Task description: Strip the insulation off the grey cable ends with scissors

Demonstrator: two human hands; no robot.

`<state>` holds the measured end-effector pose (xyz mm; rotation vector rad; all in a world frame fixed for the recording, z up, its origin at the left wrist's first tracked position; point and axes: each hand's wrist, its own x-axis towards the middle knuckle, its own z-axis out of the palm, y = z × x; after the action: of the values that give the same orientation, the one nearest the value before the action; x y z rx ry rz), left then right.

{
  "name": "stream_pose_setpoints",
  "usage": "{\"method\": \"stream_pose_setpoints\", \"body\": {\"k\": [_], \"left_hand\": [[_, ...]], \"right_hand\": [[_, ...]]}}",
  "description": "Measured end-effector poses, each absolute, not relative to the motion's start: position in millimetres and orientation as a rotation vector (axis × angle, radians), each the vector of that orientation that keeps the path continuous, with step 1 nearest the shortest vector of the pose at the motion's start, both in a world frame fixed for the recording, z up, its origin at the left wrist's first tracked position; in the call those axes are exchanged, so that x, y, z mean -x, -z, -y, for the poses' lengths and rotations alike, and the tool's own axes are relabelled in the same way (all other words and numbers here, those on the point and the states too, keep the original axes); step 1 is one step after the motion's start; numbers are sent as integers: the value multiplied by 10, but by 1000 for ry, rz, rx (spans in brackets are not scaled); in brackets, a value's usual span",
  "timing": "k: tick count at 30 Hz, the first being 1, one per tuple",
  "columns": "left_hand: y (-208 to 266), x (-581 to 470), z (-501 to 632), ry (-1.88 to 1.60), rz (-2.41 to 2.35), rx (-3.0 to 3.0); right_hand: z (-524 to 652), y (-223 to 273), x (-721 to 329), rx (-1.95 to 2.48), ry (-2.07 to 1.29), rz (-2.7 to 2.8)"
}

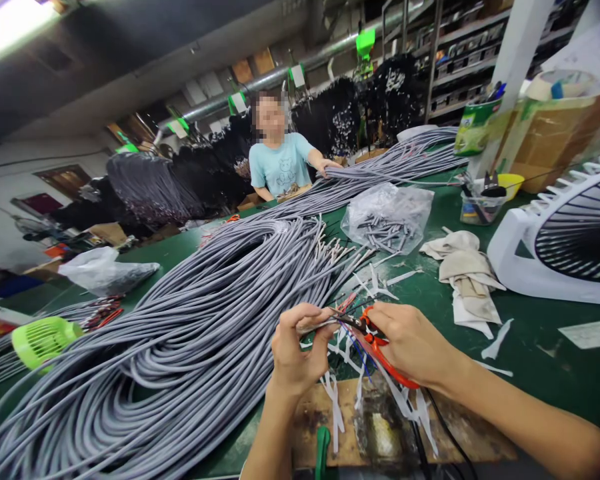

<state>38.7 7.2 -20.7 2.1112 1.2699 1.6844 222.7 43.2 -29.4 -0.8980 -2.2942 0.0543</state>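
Observation:
My right hand [400,333] grips a pair of red-handled scissors [393,363], their dark blades pointing left at the end of a cable. Between the thumb and fingers of my left hand [300,340] is pinched a grey cable, mostly covered by the fingers. Thin coloured wires [363,350], blue and red among them, hang by the blades. Left of my hands lies a large coil of grey cables [195,300], their stripped ends pointing right. White scraps [335,407] are strewn below and around both hands, over a wooden board [310,427].
Across the green table [535,347], a person [283,163] has a hand on more grey cables [395,163]. A plastic bag of grey pieces [387,220], crumpled cloths [467,273] and a white fan [525,247] stand right. A green fan [45,341] is at left.

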Motion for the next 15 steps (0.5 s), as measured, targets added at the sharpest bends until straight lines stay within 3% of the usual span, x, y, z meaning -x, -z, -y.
{"method": "stream_pose_setpoints", "body": {"k": [8, 15], "left_hand": [[49, -539, -147, -1560, -1250, -1561], [-130, -516, 103, -1653, -1090, -1125]], "right_hand": [[-547, 309, -2223, 961, -74, 2126], [-1025, 194, -2670, 1833, -76, 2023]]}}
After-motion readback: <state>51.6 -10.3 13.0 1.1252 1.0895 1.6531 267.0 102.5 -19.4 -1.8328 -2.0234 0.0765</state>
